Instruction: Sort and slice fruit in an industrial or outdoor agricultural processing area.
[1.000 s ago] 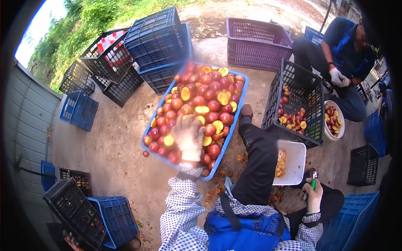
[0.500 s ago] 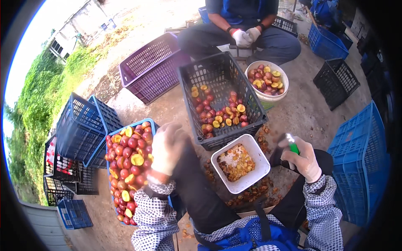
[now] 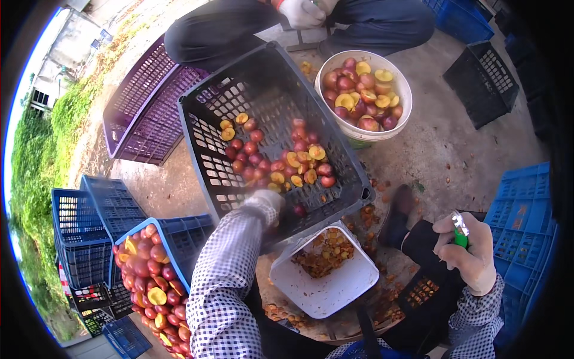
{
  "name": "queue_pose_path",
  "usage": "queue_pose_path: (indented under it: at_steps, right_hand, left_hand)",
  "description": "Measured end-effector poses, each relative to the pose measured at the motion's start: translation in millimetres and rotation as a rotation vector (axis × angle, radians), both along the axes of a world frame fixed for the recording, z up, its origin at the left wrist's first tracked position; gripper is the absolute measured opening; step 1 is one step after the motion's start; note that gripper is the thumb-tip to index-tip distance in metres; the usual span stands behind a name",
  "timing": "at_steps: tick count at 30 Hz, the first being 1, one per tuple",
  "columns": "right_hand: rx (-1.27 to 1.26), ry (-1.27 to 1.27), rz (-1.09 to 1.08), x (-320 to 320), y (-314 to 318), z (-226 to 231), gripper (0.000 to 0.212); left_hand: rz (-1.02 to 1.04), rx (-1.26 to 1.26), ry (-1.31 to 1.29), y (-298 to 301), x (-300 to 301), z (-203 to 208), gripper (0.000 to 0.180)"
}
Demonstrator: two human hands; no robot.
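Where right fingers [image 3: 454, 256] curl, green handle [image 3: 461, 239] — part-hidden

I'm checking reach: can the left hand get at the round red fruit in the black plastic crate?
Probably yes: the left hand extends past the near edge of the open-topped black plastic crate, with the round red fruit right ahead; blur obscures its fingers.

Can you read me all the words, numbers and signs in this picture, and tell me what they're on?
There are none that I can read.
Black crate, white bucket and white tub: no writing I can make out.
Blue crates on the right: any marks are too small to read.
Green-handled tool in the right hand: too small to read any marks.
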State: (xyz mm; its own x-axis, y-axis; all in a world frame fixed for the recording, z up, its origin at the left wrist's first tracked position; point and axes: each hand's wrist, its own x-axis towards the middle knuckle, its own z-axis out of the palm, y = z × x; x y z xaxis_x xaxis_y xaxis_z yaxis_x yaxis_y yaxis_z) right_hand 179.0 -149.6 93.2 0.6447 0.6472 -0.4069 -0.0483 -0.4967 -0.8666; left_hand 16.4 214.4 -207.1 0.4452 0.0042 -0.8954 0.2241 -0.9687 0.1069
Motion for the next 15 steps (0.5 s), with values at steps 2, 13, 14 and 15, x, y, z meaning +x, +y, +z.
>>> queue_pose_path:
  at_steps: [2, 13, 14, 15]
  right_hand:
    - [-0.038, 0.052, 0.012, 1.3, -1.4, 3.7, 0.032]
    - [-0.005, -0.126, 0.283, 5.7, -21.6, -2.9, 0.037]
    - [-0.010, -0.119, 0.270, 6.7, -22.8, -0.5, 0.037]
    - [-0.038, -0.078, 0.208, 8.5, -22.7, 3.5, 0.037]
  left_hand:
    - [0.000, 0.224, -0.020, -22.8, -12.8, -46.2, 0.037]
    - [0.302, 0.261, -0.230, -25.7, -30.6, -9.6, 0.051]
    - [0.327, 0.192, -0.192, -37.0, -7.7, 20.6, 0.056]
    - [0.348, 0.126, -0.158, -47.1, 18.7, 52.7, 0.061]
